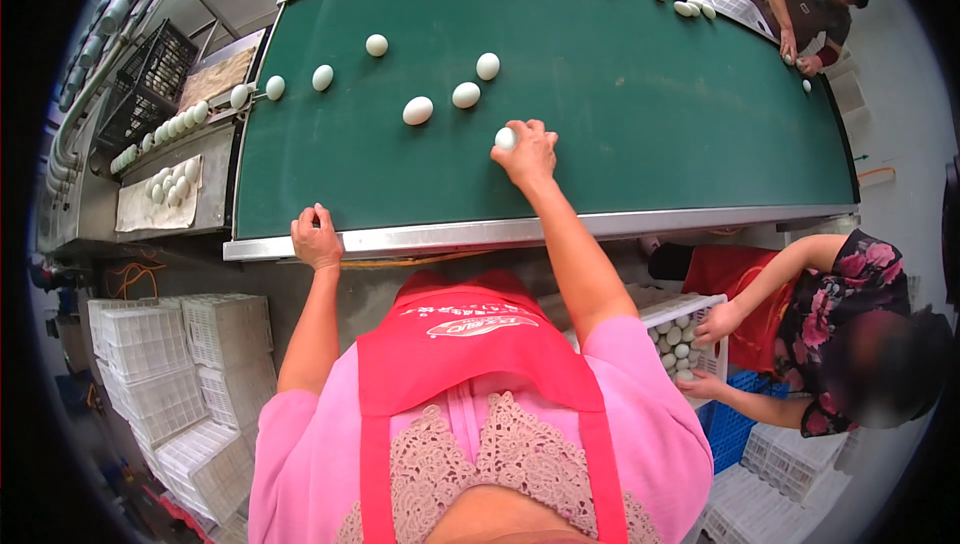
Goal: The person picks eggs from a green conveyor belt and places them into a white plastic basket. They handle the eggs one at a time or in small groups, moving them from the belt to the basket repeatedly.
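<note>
My right hand (531, 152) is over the green conveyor belt (660, 116), its fingers around a pale egg (505, 139). My left hand (315, 238) is at the belt's near metal rail (420, 235), fingers curled, with nothing visible in it. Beyond my right hand lie three loose eggs, the closest being one egg (466, 95). Farther left, more eggs are spread out towards a line of eggs (180, 122) on the metal machine beside the belt.
Several eggs rest on a cloth (142, 206) at the left. White plastic crates (150, 341) are stacked at lower left. A co-worker (840, 319) at right handles eggs in a white crate (720, 349). Another person (810, 3) works at the belt's far right corner.
</note>
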The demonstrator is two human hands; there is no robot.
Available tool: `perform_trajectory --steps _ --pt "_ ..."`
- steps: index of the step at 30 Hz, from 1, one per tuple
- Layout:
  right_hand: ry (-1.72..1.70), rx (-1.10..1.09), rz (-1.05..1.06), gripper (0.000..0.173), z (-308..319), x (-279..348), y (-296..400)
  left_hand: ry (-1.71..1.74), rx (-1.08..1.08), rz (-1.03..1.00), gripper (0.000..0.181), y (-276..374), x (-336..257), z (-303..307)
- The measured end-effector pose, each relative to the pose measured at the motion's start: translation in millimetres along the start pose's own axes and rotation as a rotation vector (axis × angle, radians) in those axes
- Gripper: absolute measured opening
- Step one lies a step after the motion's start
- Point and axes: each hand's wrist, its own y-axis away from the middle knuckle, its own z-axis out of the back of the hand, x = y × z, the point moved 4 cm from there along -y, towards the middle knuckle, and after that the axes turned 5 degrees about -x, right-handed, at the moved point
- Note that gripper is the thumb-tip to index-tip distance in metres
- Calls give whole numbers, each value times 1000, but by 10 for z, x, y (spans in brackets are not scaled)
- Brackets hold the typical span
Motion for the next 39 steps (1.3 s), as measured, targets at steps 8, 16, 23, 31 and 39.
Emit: perform_trajectory --steps 8,16,23,31,39 --pt "-1987 556 -463 57 975 -506 372 2 34 17 30 14 21 -133" --pt "-1886 175 -388 61 1970 -1922 1922 -11 33 -289 36 -2 649 -479" --pt "-1065 -594 -978 47 1820 -4060 3925 12 51 -526 30 -349 1333 -1022" --pt "275 -476 -1116 54 1021 -3988 5097 -347 230 -608 26 -268 1017 -1078" --pt "196 -479 -1088 51 686 -3723 4644 -243 65 -749 27 -252 1121 -1004"
